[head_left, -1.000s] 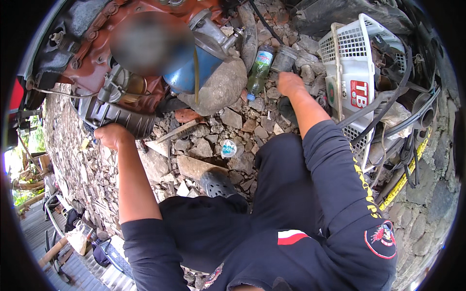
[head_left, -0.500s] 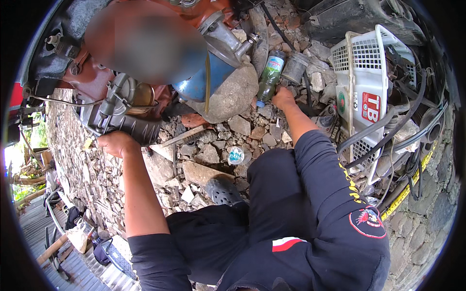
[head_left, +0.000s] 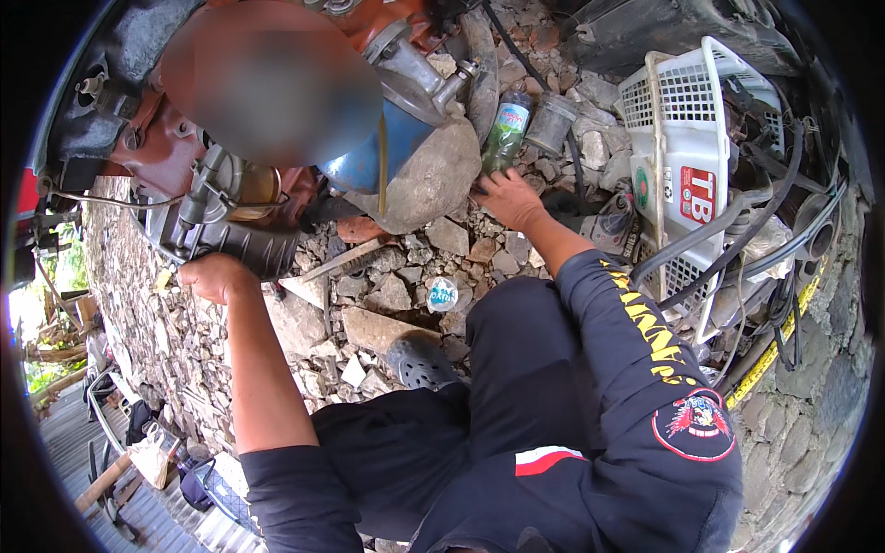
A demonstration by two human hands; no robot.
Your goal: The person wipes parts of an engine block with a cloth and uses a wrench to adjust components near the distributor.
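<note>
My left hand (head_left: 218, 277) is closed on the lower edge of a dark ribbed metal engine part (head_left: 261, 249), its fingertips partly hidden. A metal housing with a yellowish bowl (head_left: 255, 191) sits just above that part. Over on the right, my right hand (head_left: 513, 200) is on the cap end of a plastic bottle (head_left: 504, 138) that lies on the stones. The bottle has a blue label and something green inside. Its cap is hidden under my fingers, which curl at the bottle's neck. Beside the bottle is a cloudy clear jar (head_left: 551, 123).
Broken stones cover the ground, with a big rounded rock (head_left: 426, 175) under the blue engine part (head_left: 369, 152). A white plastic basket (head_left: 678, 138) stands at right among hoses and pipes. A wooden-handled brush (head_left: 346, 259) and a clear plastic cup (head_left: 443, 294) lie near my foot.
My right hand has shifted from beside the bottle onto its cap end, covering the blue cap. My left hand keeps its place on the ribbed engine part. The whole view has shifted slightly.
</note>
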